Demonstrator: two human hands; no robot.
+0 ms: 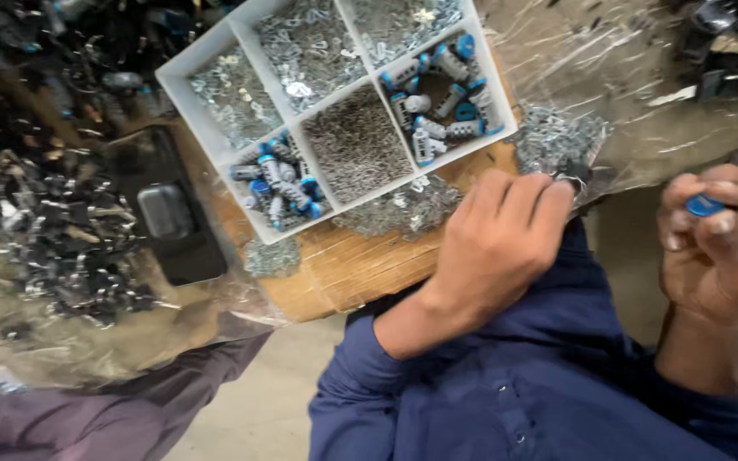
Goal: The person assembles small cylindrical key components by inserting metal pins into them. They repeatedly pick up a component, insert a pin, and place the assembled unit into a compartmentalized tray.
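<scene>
Left hand (506, 230) is curled shut on a small dark metal part (572, 175) at the table (343, 269) edge; right hand (715, 248), at three o'clock, pinches a blue cap (704, 205). Judged best practice: bring both pieces close, align squarely, press without forcing. Compartment tray (215, 132) sits at eleven o'clock.

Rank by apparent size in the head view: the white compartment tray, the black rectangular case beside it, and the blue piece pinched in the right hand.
1. White compartment tray, largest.
2. Black rectangular case.
3. Blue piece in the right hand, smallest, even though it is nearer the camera.
</scene>
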